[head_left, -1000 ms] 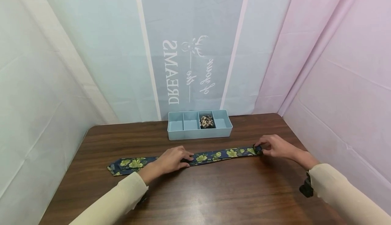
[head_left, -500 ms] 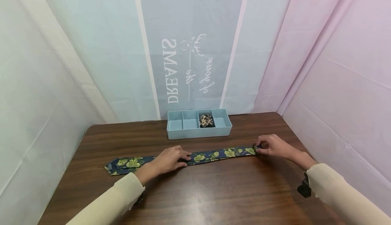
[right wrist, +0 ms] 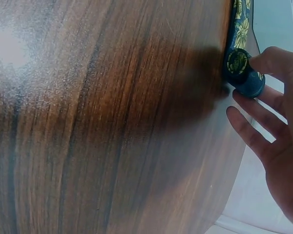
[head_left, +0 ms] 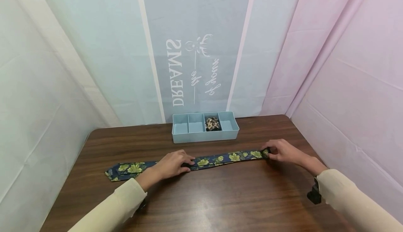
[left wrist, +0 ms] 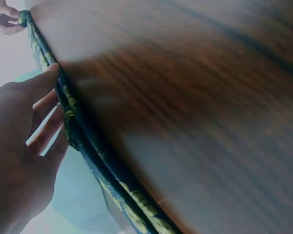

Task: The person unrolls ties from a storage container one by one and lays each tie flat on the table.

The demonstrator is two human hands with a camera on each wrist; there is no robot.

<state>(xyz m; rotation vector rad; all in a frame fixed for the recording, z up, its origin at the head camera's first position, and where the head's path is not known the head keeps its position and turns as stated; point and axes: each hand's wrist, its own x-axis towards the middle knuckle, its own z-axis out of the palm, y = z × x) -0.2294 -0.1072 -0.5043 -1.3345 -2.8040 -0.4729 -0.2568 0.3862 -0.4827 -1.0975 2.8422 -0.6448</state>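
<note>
A navy necktie (head_left: 217, 160) with yellow-green flowers lies lengthwise across the table, its wide pointed tip at the left. Around its middle, my left hand (head_left: 171, 163) holds it between thumb and fingers; the left wrist view shows the thumb (left wrist: 46, 78) on one edge. At the right end the tie is wound into a small roll (right wrist: 241, 73). My right hand (head_left: 283, 150) pinches this roll, with the thumb on one side and fingertips on the other. Part of the tie is hidden under my left hand and wrist.
A light blue divided box (head_left: 206, 137) stands behind the tie near the table's back edge. One of its compartments holds a dark, floral rolled cloth (head_left: 212, 124). The brown wooden table (head_left: 220, 200) is enclosed by hanging fabric (head_left: 201, 15) at the back and sides.
The tie and my left hand have shifted slightly left. My right fingers have changed their hold on the rolled end, which has turned a little.
</note>
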